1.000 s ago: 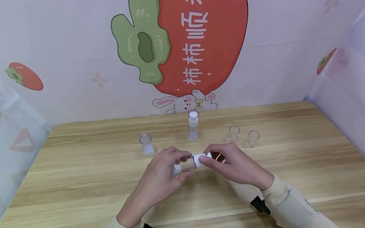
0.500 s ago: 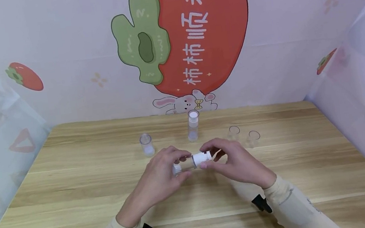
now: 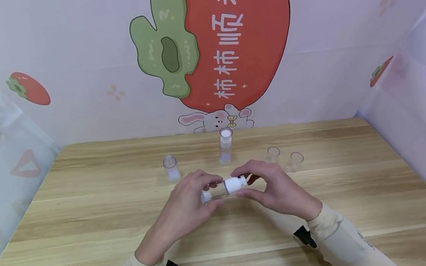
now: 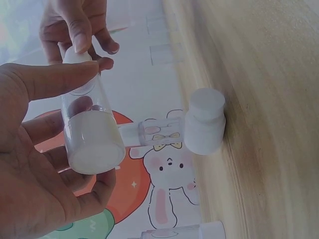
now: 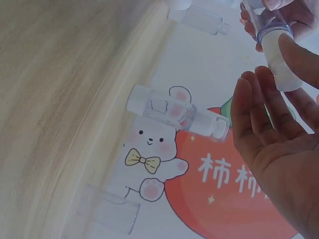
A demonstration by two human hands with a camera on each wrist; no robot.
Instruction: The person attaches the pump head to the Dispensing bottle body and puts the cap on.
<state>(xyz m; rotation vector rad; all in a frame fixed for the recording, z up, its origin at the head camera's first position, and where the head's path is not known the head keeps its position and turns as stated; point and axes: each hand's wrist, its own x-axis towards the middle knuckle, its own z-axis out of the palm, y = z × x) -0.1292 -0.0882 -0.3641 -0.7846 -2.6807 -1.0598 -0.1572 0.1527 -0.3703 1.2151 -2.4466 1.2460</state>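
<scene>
A small clear bottle (image 3: 218, 191) with a white top (image 3: 234, 184) is held lying sideways above the table. My left hand (image 3: 188, 206) grips its clear body, thumb on the near side and fingers behind. In the left wrist view, the white base (image 4: 95, 142) of the bottle faces the camera. My right hand (image 3: 279, 189) pinches the white top, with the index finger above and the thumb below. From the right wrist view, the thumb (image 5: 299, 57) lies along the white top, and the other fingers are spread under it.
A clear bottle with a white neck (image 3: 225, 151) stands at the back. To its left is a shorter clear bottle (image 3: 171, 170). Two transparent caps (image 3: 274, 155) stand right. A white bottle (image 4: 205, 122) shows in the left wrist view. A printed cloth (image 3: 84, 109) backs the wooden table.
My right fingers have shifted on the white top: the thumb has slid from its front to below it, and the index finger has risen. The left hand stays in place.
</scene>
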